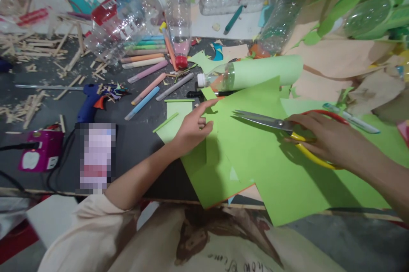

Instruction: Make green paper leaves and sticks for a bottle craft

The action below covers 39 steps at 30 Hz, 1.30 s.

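Note:
Bright green paper sheets (246, 148) lie overlapping at the table's front edge. My left hand (194, 127) is over their left part, index finger stretched out and other fingers curled, with nothing visibly held. A small green strip (208, 94) is by that fingertip. My right hand (322, 135) grips scissors (265, 121) with red and yellow handles, blades pointing left over the paper and nearly closed. Behind the paper lies a clear bottle (220, 76) wrapped in pale green paper (271, 70).
Markers (147, 93), a blue glue gun (86, 103), a phone (96, 154) and a purple box (41, 150) are on the left, with wooden sticks (28, 50) behind. Plastic bottles (179, 16) stand or lie at the back. Brown paper (345, 59) covers the back right.

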### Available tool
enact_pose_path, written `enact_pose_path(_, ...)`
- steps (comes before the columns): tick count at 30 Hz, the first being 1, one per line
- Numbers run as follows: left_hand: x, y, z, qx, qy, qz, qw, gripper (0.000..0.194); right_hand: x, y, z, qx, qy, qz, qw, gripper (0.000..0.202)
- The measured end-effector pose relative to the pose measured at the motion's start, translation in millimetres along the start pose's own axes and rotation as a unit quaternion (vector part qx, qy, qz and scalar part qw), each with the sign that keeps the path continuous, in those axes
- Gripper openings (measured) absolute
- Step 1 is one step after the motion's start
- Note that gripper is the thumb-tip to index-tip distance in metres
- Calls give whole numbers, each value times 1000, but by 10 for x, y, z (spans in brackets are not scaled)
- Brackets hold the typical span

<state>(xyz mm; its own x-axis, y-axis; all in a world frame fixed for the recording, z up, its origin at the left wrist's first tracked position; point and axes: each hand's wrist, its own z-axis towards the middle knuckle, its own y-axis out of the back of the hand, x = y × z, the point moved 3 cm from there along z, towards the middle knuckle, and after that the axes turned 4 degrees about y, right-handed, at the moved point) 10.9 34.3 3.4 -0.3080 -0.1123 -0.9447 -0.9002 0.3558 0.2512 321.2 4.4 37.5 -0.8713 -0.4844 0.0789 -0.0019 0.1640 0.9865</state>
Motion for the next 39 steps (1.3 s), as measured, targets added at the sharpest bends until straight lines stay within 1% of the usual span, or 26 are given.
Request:
enact_pose_path(2, -14, 1, -3, 6, -4, 4, 1000, 54, -98, -42, -82, -35, -23, -35, 998, 35)
enact_pose_path(3, -20, 1, -8, 9, -9, 4, 1000, 51, -140, -68, -119, -49, -19, -38, 998, 32)
enact_pose_path(5, -34, 3, -18, 1, -28, 0, 1000, 42, -201, -119, -182, -73, 22, -15, 997, 28)
enact_pose_path(7, -48, 10, -25, -20, -50, -2, 999, 32, -234, -146, -233, -89, 69, -4, 994, 29)
enact_pose_path(9, -60, 12, -27, -38, -65, -1, 997, 26, -231, -125, -260, -85, 82, -36, 992, 34)
enact_pose_path(11, -68, 11, -27, -47, -71, 1, 996, 23, -160, -36, -251, -83, 81, -61, 991, 35)
enact_pose_path(13, -71, 9, -30, -50, -77, 0, 996, 23, -11, 97, -192, -95, 71, -52, 992, 33)
enact_pose_path(15, -69, 3, -36, -51, -83, -1, 995, 23, 201, 211, -77, -119, 36, 23, 992, 29)
enact_pose_path(16, -66, 0, -41, -52, -86, -2, 995, 23, 331, 230, 2, -121, 21, 91, 988, 27)
enact_pose_path(17, -62, -3, -45, -53, -89, -2, 995, 22, 473, 219, 93, -116, 7, 171, 978, 26)
enact_pose_path(18, -57, -7, -49, -55, -90, 0, 994, 22, 625, 178, 194, -103, -4, 257, 961, 26)
enact_pose_path(21, -37, -15, -56, -59, -93, 5, 994, 20, 1066, -58, 512, -27, -25, 467, 883, 26)
enact_pose_path(23, -19, -12, -54, -64, -99, 4, 993, 21, 1261, -188, 694, -28, -33, 554, 832, 22)
enact_pose_path(24, -8, -5, -49, -71, -104, -2, 992, 22, 1313, -233, 765, -42, -41, 580, 813, 18)
enact_pose_path(27, 34, 21, -22, -82, -105, -38, 990, 35, 1356, -317, 885, -62, -57, 645, 760, 22)
enact_pose_path(29, 48, 21, 2, -51, -99, -59, 992, 45, 1315, -340, 897, -89, -81, 678, 725, 25)
enact_pose_path(31, 38, 5, 17, -3, -97, -55, 994, 42, 1268, -345, 883, -128, -101, 695, 701, 29)
enact_pose_path(33, 16, -13, 19, 34, -95, -36, 994, 31, 1243, -340, 870, -156, -99, 698, 692, 32)
enact_pose_path(35, -4, -23, 17, 47, -95, -23, 994, 27, 1244, -340, 867, -158, -85, 703, 688, 33)
enact_pose_path(37, -12, -19, 21, 34, -100, -31, 994, 28, 1248, -352, 869, -145, -74, 717, 678, 35)
enact_pose_path(39, -4, -7, 32, 14, -98, -47, 994, 30, 1248, -372, 870, -128, -67, 737, 661, 37)
